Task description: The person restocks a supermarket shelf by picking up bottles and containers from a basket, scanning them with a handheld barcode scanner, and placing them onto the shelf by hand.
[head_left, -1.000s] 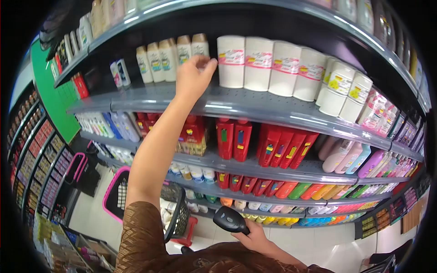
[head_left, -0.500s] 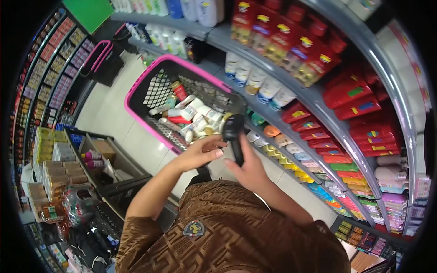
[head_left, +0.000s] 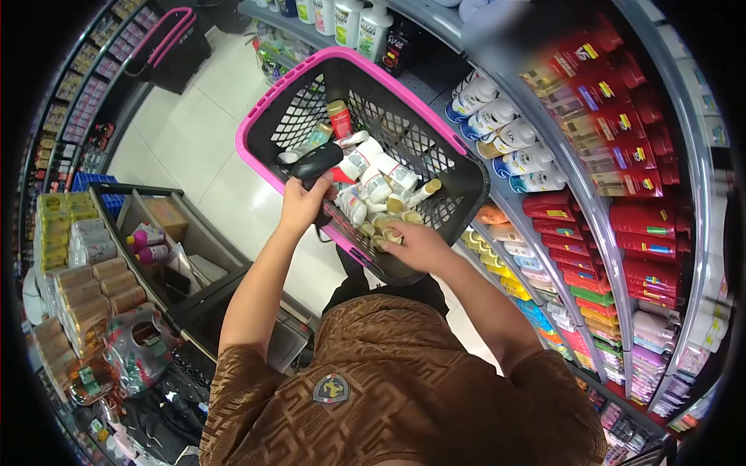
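Observation:
My left hand (head_left: 303, 206) is closed around the handle of a black handheld barcode scanner (head_left: 318, 161), held over the near-left side of a black shopping basket with a pink rim (head_left: 256, 116). My right hand (head_left: 420, 247) reaches into the basket's near end, its fingers closed on a gold-capped bottle (head_left: 386, 231) among similar ones. White bottles with printed labels (head_left: 377, 186) lie piled in the middle of the basket. A red bottle with a gold cap (head_left: 339, 120) leans at the far side, beside a greenish bottle (head_left: 320, 133) partly covered by the scanner.
Shelves on my right hold white pump bottles (head_left: 513, 136), red boxed sets (head_left: 622, 101) and red bottles (head_left: 641, 248). At left stands a dark cabinet (head_left: 167, 256) with wrapped packs (head_left: 85, 299). A second black basket with pink handles (head_left: 175, 62) sits on the tiled floor (head_left: 225, 93).
The scanner has passed from my right hand to my left. My right hand has gone down into the basket, onto the gold-capped bottles. The view has shifted, bringing the basket closer.

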The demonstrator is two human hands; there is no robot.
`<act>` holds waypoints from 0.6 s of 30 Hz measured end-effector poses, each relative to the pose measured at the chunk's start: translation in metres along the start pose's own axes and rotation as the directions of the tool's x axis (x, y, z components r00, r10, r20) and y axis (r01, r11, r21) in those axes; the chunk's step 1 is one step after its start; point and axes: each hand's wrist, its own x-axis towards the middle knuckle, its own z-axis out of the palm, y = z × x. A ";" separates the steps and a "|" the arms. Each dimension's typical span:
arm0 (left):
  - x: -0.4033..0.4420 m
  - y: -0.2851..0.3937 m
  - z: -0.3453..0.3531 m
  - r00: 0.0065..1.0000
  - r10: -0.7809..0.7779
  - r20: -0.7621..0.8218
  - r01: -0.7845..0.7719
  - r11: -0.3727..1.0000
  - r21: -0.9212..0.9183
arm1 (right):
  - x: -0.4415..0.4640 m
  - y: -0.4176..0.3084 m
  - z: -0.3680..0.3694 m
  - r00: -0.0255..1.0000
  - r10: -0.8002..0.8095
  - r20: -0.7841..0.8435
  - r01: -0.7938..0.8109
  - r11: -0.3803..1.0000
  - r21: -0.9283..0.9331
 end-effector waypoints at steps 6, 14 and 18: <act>-0.006 -0.012 0.002 0.968 0.251 -0.028 -0.247 0.965 0.087 | 0.110 0.014 0.023 0.977 0.143 0.161 -0.099 0.962 -0.253; -0.003 -0.016 0.002 0.954 0.291 -0.069 -0.271 0.939 0.212 | 0.212 0.065 0.111 0.900 0.401 0.172 -0.359 0.904 -0.231; -0.005 -0.013 -0.001 0.972 0.216 -0.089 -0.195 0.960 0.198 | 0.217 0.075 0.114 0.896 0.420 0.144 -0.426 0.904 0.013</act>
